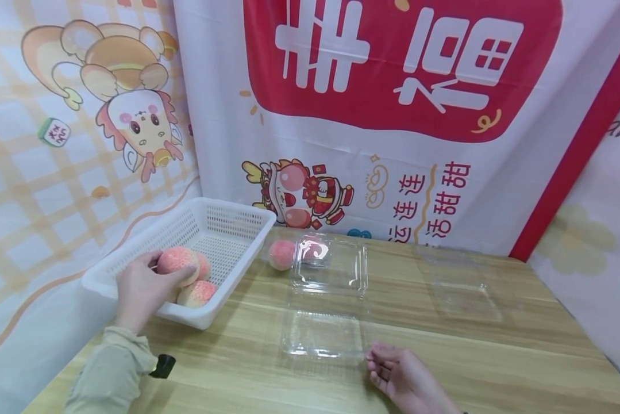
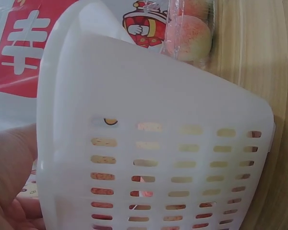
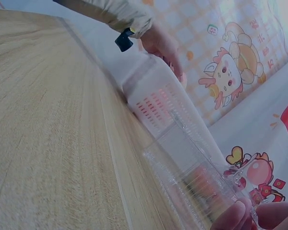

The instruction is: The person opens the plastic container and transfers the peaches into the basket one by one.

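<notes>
In the head view my left hand point(image 1: 146, 287) grips a pink and cream peach point(image 1: 177, 264) at the top of the white plastic basket point(image 1: 237, 282). Two more peaches lie under and beside it, one of them a speckled peach point(image 1: 198, 294) near the basket's front corner. The basket's side hides most of that hand in the left wrist view. My right hand point(image 1: 410, 376) pinches the front right corner of an opened clear plastic box point(image 1: 322, 333) on the table. Thumb point(image 3: 233, 215) and fingers meet at the box's rim in the right wrist view.
Behind the opened box, a clear container holds peaches point(image 1: 281, 255). Another clear plastic box point(image 1: 467, 296) stands at the right on the wooden table point(image 1: 444, 356). A printed cloth point(image 1: 211, 115) hangs along the back, and a checked one borders the left.
</notes>
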A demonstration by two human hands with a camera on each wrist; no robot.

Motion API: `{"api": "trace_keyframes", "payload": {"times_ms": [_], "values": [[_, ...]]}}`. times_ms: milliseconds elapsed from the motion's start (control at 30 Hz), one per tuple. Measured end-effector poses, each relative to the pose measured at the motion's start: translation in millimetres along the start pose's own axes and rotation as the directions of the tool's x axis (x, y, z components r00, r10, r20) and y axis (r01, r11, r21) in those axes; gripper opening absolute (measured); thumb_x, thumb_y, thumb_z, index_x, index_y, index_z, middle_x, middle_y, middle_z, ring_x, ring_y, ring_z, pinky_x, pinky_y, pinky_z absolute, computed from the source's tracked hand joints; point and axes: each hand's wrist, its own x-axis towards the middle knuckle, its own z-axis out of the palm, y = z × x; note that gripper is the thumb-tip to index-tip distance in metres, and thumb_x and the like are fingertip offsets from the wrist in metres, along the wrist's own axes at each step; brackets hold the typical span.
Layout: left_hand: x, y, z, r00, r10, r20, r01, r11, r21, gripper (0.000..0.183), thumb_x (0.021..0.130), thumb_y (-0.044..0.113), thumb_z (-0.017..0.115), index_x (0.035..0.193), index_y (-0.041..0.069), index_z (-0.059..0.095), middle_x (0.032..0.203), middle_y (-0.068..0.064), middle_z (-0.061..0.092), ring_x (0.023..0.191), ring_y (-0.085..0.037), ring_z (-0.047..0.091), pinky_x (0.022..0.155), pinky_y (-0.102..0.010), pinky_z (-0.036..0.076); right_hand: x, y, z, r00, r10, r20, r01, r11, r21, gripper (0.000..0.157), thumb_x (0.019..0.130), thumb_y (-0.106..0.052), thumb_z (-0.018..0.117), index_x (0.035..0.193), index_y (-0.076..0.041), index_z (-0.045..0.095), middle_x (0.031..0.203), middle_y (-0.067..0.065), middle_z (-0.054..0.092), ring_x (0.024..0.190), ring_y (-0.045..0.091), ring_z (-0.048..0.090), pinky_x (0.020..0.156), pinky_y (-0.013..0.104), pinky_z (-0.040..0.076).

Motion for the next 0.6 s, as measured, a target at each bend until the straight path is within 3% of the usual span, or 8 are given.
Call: {"api": "trace_keyframes", "payload": {"times_ms": [600], "values": [[-2.7,2.4,3.1,1.0,-0.024,-0.005,0.024,0.999,0.047,0.096,0.082,0.055,0.074,0.142,-0.012,0.039,0.136,-0.035,0.046,0.124,-0.049,0.045,0.099,-0.058,0.042,0.2,0.8,-0.1,1.0,-0.001,-0.006,0.001,1.0,0.008,0.017,0.096,-0.007,0.056,0.111,0.0,0.051,0.098,0.007,0.06,0.088,0.015,0.055,0.083,0.024,0.047]]}}
